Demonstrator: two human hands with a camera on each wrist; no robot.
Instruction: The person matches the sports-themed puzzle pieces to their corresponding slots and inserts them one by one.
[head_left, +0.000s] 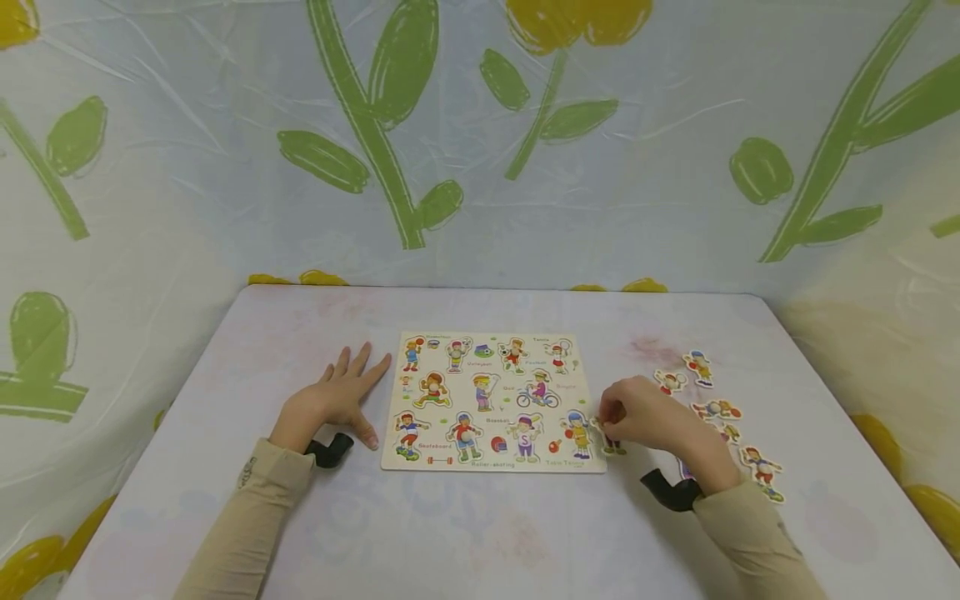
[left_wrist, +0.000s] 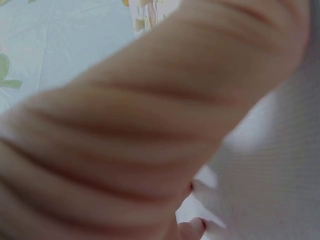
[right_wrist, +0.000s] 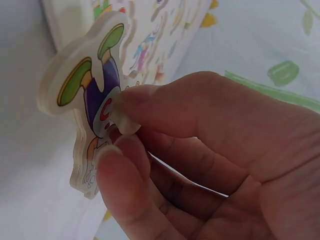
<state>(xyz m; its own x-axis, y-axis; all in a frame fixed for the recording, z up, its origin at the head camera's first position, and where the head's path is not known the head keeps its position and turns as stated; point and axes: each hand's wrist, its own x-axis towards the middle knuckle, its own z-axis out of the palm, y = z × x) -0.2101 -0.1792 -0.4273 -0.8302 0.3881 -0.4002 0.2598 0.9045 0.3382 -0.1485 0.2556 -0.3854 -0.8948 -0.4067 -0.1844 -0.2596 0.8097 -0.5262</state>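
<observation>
My right hand (head_left: 637, 412) pinches a flat wooden puzzle piece (right_wrist: 102, 95) between thumb and fingers by the small knob (right_wrist: 129, 123) on its face. The piece shows a figure in purple trousers and green shoes; fingers cover part of it. In the head view it is beside the lower right corner of the puzzle board (head_left: 462, 398). Pictures of children doing sports cover the board, several with knobs. My left hand (head_left: 333, 396) rests on the table left of the board, fingers spread and holding nothing. Close-up skin fills much of the left wrist view.
Several loose puzzle pieces lie right of the board, among them a figure with blue hair (head_left: 697, 368), a lying figure (head_left: 716, 409) and a skateboarder (head_left: 762, 472). My right forearm partly covers some. A flower-printed curtain (head_left: 637, 183) stands behind the table (head_left: 480, 533).
</observation>
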